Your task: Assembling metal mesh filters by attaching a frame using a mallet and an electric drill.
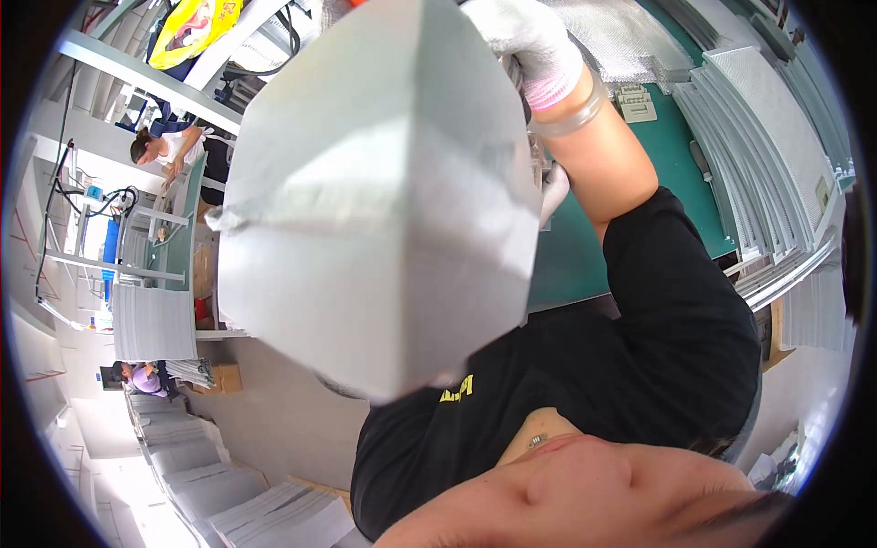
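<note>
Big grey panel [375,201] up in the air, tilted, filling the middle. I'd call this the carry; next it needs steering clear of the green bench [671,146]. Right hand [534,41], white-gloved, clamps its top edge. Left hand [554,188] peeks behind it, grip hidden.

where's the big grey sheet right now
In the head view the big grey sheet fills the centre, raised close to the camera, its upper right edge by a white-gloved hand, left of the green table.
</note>
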Tool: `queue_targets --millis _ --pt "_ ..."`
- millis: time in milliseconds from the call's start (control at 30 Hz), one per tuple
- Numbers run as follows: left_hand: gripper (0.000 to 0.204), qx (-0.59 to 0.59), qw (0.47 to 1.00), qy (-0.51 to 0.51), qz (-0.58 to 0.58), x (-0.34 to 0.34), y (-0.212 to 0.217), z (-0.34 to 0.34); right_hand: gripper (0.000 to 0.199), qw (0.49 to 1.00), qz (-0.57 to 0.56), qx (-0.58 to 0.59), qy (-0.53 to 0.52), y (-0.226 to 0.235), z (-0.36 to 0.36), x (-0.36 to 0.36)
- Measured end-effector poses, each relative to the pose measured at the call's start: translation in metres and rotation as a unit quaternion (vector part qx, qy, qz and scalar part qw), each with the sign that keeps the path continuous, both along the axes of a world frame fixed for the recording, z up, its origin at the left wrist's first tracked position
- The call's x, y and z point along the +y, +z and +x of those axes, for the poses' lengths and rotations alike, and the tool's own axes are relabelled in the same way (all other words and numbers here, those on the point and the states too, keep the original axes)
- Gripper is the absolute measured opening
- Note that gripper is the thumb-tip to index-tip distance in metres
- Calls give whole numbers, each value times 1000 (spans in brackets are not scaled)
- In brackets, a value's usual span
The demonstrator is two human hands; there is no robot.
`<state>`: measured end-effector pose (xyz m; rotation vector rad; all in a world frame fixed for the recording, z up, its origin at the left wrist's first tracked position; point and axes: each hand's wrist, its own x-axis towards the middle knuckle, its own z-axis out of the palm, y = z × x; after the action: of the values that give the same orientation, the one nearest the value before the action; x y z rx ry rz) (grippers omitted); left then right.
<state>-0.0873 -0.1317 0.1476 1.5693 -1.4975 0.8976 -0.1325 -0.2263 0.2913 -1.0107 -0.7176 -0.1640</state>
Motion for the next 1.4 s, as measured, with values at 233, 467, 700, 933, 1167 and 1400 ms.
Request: queue_targets --millis 233,467,700,933,1167,1400 --pt "19 191 933 132 274 6 23 -25 57 993 -14 31 -116 -27 2 -21" --pt "14 -13 997 81 -11 30 -16 -11 24 981 152 -21 -123 1 -7 -33" --pt "21 58 989 -57 126 146 -45 -65 17 917 -10 -75 -391 24 -52 -1" --pt "17 34 898 -35 438 279 -196 -65 18 922 -11 -17 -386 6 -42 32" --pt "61 41 937 317 138 182 -71 18 16 932 34 -3 -361 4 -44 40" --pt "46 118 933 140 311 133 -76 -12 18 973 151 -172 -4 -6 -14 25"
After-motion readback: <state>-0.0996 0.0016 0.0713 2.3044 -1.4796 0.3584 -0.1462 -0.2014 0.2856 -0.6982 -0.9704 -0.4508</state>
